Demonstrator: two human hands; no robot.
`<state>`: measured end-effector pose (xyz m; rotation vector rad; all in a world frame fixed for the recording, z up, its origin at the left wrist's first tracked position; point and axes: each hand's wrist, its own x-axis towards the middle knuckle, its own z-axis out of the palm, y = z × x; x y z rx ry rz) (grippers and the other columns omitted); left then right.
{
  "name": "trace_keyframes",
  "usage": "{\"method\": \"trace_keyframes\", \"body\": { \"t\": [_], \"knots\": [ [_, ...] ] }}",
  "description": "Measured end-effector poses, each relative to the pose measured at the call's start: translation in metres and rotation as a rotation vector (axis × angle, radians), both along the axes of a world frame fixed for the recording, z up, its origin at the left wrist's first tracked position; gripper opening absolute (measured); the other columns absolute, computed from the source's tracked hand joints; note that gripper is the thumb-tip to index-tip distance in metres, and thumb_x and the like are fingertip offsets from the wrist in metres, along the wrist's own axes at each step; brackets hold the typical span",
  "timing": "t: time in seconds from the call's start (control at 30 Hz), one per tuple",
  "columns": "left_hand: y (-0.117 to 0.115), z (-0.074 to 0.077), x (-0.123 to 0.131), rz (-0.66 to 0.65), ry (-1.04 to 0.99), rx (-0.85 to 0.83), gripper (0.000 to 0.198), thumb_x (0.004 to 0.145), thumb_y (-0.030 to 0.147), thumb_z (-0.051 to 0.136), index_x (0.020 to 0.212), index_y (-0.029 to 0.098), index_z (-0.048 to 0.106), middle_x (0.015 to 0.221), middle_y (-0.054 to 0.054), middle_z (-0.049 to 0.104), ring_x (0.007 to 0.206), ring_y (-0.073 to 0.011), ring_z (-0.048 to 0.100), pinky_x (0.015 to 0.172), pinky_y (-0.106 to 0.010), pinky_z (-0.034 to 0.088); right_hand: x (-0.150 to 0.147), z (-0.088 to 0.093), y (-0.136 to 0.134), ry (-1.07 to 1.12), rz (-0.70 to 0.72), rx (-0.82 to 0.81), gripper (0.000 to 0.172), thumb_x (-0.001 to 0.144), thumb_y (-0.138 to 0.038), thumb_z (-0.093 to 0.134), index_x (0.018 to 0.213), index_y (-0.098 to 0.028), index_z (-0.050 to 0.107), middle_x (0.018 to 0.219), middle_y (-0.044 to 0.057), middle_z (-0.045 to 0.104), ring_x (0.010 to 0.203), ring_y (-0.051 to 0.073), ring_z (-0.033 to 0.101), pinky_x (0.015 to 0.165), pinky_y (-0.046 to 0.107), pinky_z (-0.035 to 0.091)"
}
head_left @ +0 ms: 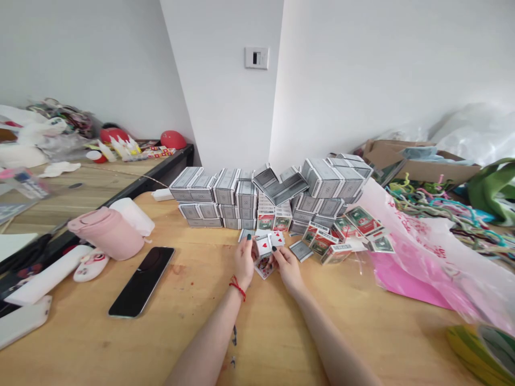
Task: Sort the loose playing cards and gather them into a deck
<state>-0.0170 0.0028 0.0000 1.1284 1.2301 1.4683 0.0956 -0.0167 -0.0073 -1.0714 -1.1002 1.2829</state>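
My left hand (244,261) and my right hand (286,266) meet at the middle of the wooden table (193,343), fingers curled round a small bunch of playing cards (265,247) with red hearts showing. More cards (277,237) fan out just above the right fingers. A red string bracelet (237,287) circles my left wrist. Right behind the hands rises a stack of grey card boxes (225,195), some tipped over (277,185). Loose red-and-green card packs (341,236) lie to the right of the hands.
A black phone (142,281) lies face up to the left, next to a pink bottle on its side (107,231) and a white case (46,281). A pink plastic bag (418,252) spreads at the right, with tangled coloured cords (446,212) and a cardboard box (406,161) behind.
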Motion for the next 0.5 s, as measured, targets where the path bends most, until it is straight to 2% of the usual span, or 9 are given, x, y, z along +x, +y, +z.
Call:
{"method": "trace_keyframes", "body": {
  "t": [0.1,0.17,0.37,0.5],
  "knots": [
    [-0.0016,-0.0017,-0.0009,-0.043,0.154,0.005,0.030,0.074,0.041,0.043,0.058,0.015,0.046,0.052,0.004,0.044,0.050,-0.0083,0.040,0.047,-0.019,0.031,0.0011,-0.0022,0.0013,0.006,0.016,-0.024,0.031,0.073,-0.048,0.048,0.061,-0.019,0.046,0.054,-0.003,0.053,0.044,0.011,0.050,0.046,0.023,0.040],
    [-0.0027,-0.0030,-0.0007,-0.047,0.270,0.009,0.030,0.075,0.038,0.042,0.056,0.016,0.043,0.051,0.004,0.041,0.050,-0.0082,0.039,0.047,-0.019,0.029,0.0001,-0.0025,0.0005,-0.015,0.036,-0.038,0.032,0.072,-0.050,0.048,0.061,-0.019,0.045,0.052,-0.003,0.053,0.040,0.011,0.049,0.043,0.023,0.039],
    [-0.0044,-0.0042,0.0026,-0.032,0.538,0.046,0.033,0.078,0.037,0.035,0.056,0.015,0.047,0.053,0.000,0.049,0.050,-0.0099,0.041,0.048,-0.020,0.027,-0.0017,-0.0009,-0.0011,-0.042,0.012,-0.025,0.033,0.076,-0.050,0.043,0.060,-0.020,0.040,0.038,-0.007,0.044,0.030,0.009,0.042,0.034,0.021,0.031],
    [-0.0059,-0.0045,0.0037,-0.040,0.603,0.062,0.038,0.079,0.039,0.034,0.053,0.015,0.047,0.049,-0.001,0.049,0.048,-0.0098,0.040,0.046,-0.021,0.025,0.0029,-0.0022,0.0006,-0.069,0.004,-0.005,0.034,0.075,-0.048,0.046,0.056,-0.020,0.041,0.032,-0.008,0.040,0.029,0.008,0.039,0.036,0.021,0.035]
  ]
}}
